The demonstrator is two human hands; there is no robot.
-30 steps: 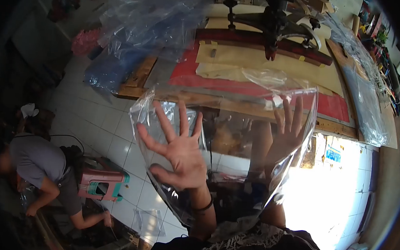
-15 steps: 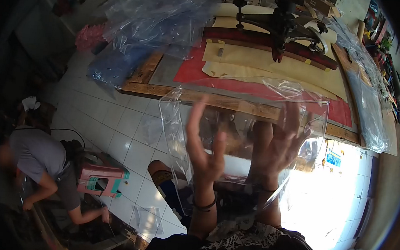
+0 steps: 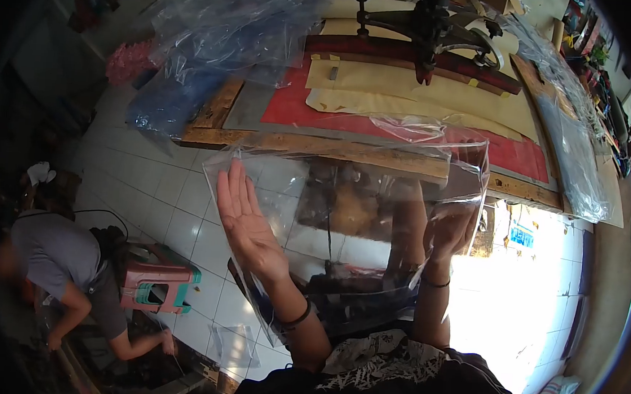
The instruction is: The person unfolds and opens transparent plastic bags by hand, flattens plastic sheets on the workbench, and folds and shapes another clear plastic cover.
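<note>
A clear plastic sheet or bag (image 3: pixel 374 179) is stretched in front of me between both hands, its edges wrinkled and glossy. My left hand (image 3: pixel 252 229) lies flat against the plastic at its left edge, fingers straight, palm toward me. At the right edge, my right hand (image 3: pixel 452 231) is seen through the plastic, raised, with its fingers apparently stretched upward and partly blurred by reflections. Both hands seem to be within the plastic, pushing its sides apart. Its upper edge overlaps the front of the work table.
Ahead stands a table with a wooden edge (image 3: pixel 319 145), a red sheet (image 3: pixel 281 107), tan paper and a black clamp frame (image 3: pixel 426 41). Loose clear plastic (image 3: pixel 231 40) heaps at the left. A co-worker (image 3: pixel 63 254) bends beside a pink-green stool (image 3: pixel 159 278).
My left hand has moved outward to the left and flattened, pulling the plastic wider. The right hand stays near the right edge. My view has shifted slightly.
</note>
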